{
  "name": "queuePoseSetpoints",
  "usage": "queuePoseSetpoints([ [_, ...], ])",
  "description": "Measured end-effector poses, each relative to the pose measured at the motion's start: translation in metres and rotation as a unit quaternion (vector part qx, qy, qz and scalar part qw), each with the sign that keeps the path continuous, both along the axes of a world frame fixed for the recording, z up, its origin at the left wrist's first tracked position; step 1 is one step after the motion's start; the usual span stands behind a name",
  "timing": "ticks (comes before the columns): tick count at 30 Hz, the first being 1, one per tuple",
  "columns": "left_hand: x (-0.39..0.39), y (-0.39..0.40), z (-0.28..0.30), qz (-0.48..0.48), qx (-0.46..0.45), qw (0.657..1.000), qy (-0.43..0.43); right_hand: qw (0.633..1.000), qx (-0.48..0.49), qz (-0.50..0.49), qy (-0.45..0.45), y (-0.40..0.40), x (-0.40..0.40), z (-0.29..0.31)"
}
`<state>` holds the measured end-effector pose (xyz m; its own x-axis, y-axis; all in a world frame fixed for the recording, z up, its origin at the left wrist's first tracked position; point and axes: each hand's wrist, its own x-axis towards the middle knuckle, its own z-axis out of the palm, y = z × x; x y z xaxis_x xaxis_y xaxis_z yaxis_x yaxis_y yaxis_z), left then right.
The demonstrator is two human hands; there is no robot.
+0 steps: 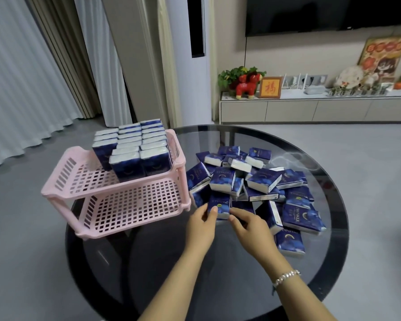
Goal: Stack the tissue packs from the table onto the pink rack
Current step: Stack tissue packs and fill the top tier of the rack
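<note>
A two-tier pink rack (63, 179) stands at the left of the round glass table (218, 274). Its upper tier carries several dark blue tissue packs (134, 154) standing upright in rows at the back right; the lower tier holds nothing. A loose heap of blue tissue packs (264, 181) lies on the table right of the rack. At the heap's near edge, my left hand (200, 225) and my right hand (250, 230) both pinch one upright tissue pack (218, 206), the left from its left side, the right from its right side.
The rack's front half of the upper tier (83, 174) is bare. Beyond the table are a low TV cabinet (310, 110) with ornaments, a standing air conditioner (185, 54) and curtains (21, 77). My right wrist wears a bead bracelet (285, 278).
</note>
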<state>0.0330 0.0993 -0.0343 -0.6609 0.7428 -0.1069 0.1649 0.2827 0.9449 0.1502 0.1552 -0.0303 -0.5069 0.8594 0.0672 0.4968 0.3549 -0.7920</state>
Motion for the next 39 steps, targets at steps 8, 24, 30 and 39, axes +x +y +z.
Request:
queuePoseSetpoints([
  [8, -0.015, -0.028, 0.0, 0.071, 0.075, 0.983, -0.155, 0.998, 0.009, 0.001, 0.054, -0.026, 0.0, -0.007],
  [24, -0.028, -0.048, -0.002, 0.174, 0.199, 0.944, -0.198, 0.98, 0.149, -0.054, -0.121, 0.008, -0.043, 0.019],
  [30, -0.03, -0.051, 0.003, 0.177, 0.206, 0.942, -0.199, 0.961, 0.158, -0.076, -0.216, -0.004, -0.054, 0.013],
  [39, -0.035, -0.056, 0.01, 0.145, 0.118, 0.934, -0.304, 0.998, 0.015, -0.059, 0.034, -0.012, -0.041, 0.01],
])
